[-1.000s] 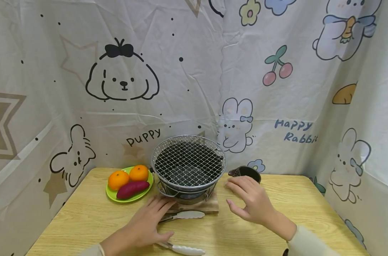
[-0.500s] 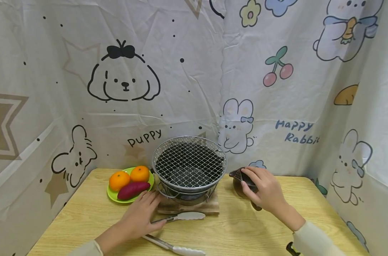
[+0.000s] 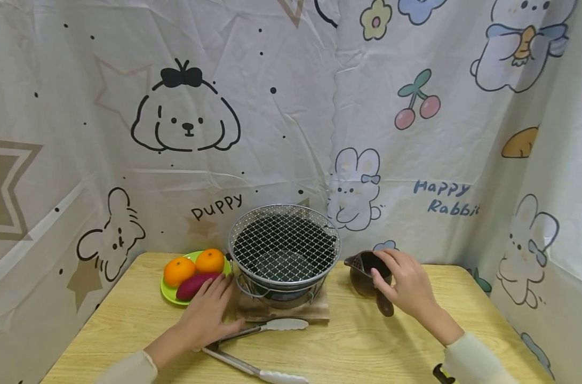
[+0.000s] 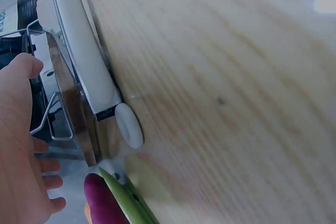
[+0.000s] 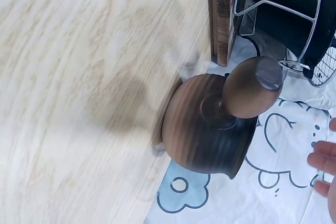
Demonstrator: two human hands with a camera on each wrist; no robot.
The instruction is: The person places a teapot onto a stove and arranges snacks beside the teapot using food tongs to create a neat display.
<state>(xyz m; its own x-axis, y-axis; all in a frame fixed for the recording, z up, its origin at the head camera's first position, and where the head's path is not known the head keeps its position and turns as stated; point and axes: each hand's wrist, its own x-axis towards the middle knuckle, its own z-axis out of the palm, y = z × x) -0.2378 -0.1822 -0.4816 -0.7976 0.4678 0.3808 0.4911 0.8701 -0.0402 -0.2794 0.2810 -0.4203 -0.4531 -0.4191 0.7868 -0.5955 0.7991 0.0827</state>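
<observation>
My left hand (image 3: 206,312), fingers extended, hovers before the purple sweet potato (image 3: 191,286) on the green plate (image 3: 169,298), overlapping it in the head view. Below that hand lie metal tongs with white tips (image 3: 285,324), spread apart; their joined end is partly covered. In the left wrist view the fingers hang apart from the plate and the sweet potato (image 4: 102,200). A dark brown side-handled teapot (image 3: 363,281) without a lid stands at the right. My right hand (image 3: 408,280) is loosely bent beside its rim; the right wrist view shows fingertips (image 5: 323,161) away from the pot (image 5: 197,124).
A round grill with wire mesh (image 3: 285,248) stands on a wooden board (image 3: 315,309) at the table's centre back. Two oranges (image 3: 179,271) share the plate. A printed curtain (image 3: 291,106) encloses the wooden table (image 3: 348,352) behind and at the sides.
My left hand has moved left, from the board to the plate, uncovering more of the tongs. My right hand has shifted right across the teapot's top, exposing its mouth and handle.
</observation>
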